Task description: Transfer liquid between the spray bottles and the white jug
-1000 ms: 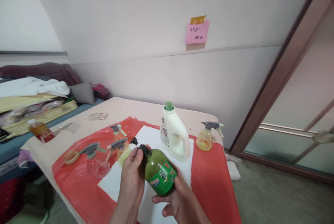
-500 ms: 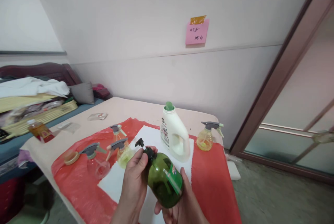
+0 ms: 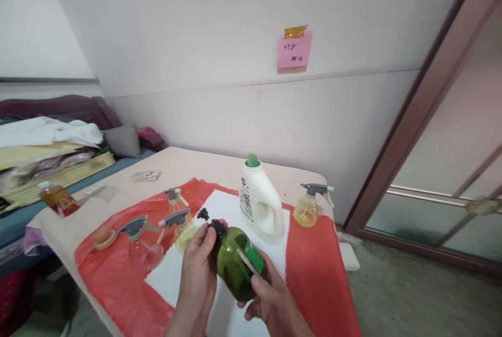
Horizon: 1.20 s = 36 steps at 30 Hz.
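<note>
Bottle (image 3: 232,259) between left hand (image 3: 199,258) and right hand (image 3: 273,293)

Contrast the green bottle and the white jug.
The green bottle is translucent; the white jug is opaque. The bottle is held tilted by the left hand and right hand; the jug stands on the white sheet. The bottle has a black pump; the jug, a green spout. Both are labelled.

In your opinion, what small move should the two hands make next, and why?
Perhaps the left hand should twist the black plastic pump top, while the right hand steadies the rounded, translucent green plastic bottle: the left hand holds the pump top near the bottle's neck, and the right hand supports the bottle's lower part.
</note>
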Each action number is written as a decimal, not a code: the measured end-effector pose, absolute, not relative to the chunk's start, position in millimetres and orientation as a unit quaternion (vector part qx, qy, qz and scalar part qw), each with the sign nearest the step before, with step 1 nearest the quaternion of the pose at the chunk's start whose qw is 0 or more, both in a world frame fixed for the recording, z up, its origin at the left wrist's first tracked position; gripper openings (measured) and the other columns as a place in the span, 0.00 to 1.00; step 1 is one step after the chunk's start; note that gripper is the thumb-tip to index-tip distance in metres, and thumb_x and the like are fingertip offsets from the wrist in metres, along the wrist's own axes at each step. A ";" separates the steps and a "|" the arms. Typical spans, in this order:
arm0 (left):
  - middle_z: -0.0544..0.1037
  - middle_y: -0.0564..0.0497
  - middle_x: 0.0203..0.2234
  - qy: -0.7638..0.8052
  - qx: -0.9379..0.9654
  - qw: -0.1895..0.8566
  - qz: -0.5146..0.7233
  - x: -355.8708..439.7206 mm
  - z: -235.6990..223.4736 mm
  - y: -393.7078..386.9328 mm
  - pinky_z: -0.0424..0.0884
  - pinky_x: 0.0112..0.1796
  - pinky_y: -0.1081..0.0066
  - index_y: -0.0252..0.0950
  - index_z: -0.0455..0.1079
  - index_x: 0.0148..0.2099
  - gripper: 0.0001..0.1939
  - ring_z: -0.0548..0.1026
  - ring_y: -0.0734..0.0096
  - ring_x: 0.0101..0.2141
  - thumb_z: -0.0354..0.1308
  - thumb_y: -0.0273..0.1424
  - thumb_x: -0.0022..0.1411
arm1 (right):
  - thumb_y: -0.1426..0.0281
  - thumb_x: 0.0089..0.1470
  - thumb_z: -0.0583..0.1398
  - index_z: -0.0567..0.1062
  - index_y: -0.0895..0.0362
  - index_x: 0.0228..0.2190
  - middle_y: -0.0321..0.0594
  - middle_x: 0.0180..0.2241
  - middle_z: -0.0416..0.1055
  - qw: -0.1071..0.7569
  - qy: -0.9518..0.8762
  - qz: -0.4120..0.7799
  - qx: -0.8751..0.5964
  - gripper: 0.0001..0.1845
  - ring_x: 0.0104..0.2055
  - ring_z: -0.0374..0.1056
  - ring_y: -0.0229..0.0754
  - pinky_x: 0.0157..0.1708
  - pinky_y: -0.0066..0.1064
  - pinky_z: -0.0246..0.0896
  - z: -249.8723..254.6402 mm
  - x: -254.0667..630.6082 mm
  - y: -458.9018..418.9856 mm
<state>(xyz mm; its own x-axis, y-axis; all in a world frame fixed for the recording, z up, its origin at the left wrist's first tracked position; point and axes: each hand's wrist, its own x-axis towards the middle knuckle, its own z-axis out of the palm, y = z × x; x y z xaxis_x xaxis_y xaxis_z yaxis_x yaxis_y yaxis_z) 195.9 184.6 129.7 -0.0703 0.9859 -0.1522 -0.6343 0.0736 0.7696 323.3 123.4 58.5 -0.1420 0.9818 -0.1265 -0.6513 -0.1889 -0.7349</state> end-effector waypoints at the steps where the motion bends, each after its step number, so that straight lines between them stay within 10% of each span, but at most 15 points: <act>1: 0.81 0.44 0.34 0.361 0.246 0.639 0.633 196.4 130.4 183.7 0.75 0.40 0.64 0.32 0.78 0.39 0.19 0.79 0.60 0.37 0.72 0.38 0.46 | 0.47 0.43 0.69 0.64 0.58 0.55 0.42 0.32 0.75 0.569 -0.250 0.723 -0.301 0.45 0.22 0.70 0.38 0.17 0.22 0.61 55.7 323.0 124.3; 4: 0.81 0.43 0.35 0.356 0.257 0.645 0.626 199.6 134.2 179.9 0.75 0.40 0.63 0.32 0.78 0.39 0.18 0.79 0.58 0.38 0.72 0.38 0.47 | 0.33 0.46 0.57 0.71 0.65 0.45 0.41 0.20 0.71 0.509 -0.186 0.800 -0.260 0.47 0.15 0.66 0.37 0.13 0.21 0.57 47.3 322.8 127.9; 10: 0.81 0.43 0.35 0.356 0.266 0.646 0.621 204.6 139.1 174.9 0.74 0.41 0.64 0.32 0.78 0.38 0.19 0.79 0.58 0.39 0.72 0.38 0.45 | 0.32 0.52 0.30 0.74 0.69 0.43 0.56 0.29 0.76 0.390 -0.117 0.887 -0.219 0.59 0.17 0.70 0.40 0.14 0.24 0.59 44.9 326.9 132.4; 18: 0.81 0.46 0.33 0.362 0.223 0.632 0.648 196.0 131.1 183.9 0.75 0.40 0.65 0.32 0.77 0.39 0.19 0.79 0.61 0.36 0.73 0.37 0.46 | 0.55 0.43 0.69 0.62 0.45 0.58 0.40 0.59 0.65 0.576 -0.235 0.741 -0.253 0.42 0.53 0.66 0.48 0.41 0.34 0.65 59.2 326.2 122.8; 25: 0.81 0.44 0.35 0.360 0.238 0.640 0.636 197.0 131.7 183.2 0.75 0.39 0.66 0.32 0.76 0.39 0.17 0.78 0.62 0.37 0.71 0.37 0.49 | 0.31 0.43 0.56 0.75 0.60 0.42 0.44 0.28 0.74 0.472 -0.176 0.803 -0.319 0.46 0.25 0.69 0.42 0.25 0.29 0.60 41.3 327.7 137.2; 31: 0.79 0.50 0.35 0.411 0.320 0.595 0.612 197.6 127.8 182.7 0.73 0.39 0.71 0.36 0.76 0.42 0.19 0.76 0.66 0.37 0.71 0.39 0.49 | 0.44 0.47 0.65 0.64 0.55 0.57 0.52 0.56 0.66 0.571 -0.374 0.562 -0.467 0.44 0.55 0.63 0.55 0.51 0.44 0.61 50.7 342.1 133.5; 36: 0.79 0.50 0.35 0.436 0.463 0.543 0.548 210.4 120.4 170.6 0.72 0.39 0.71 0.38 0.77 0.43 0.20 0.75 0.65 0.37 0.70 0.41 0.48 | 0.69 0.31 0.72 0.54 0.57 0.64 0.52 0.61 0.58 0.459 -0.554 0.387 -0.577 0.60 0.62 0.53 0.62 0.61 0.51 0.47 61.2 343.8 127.2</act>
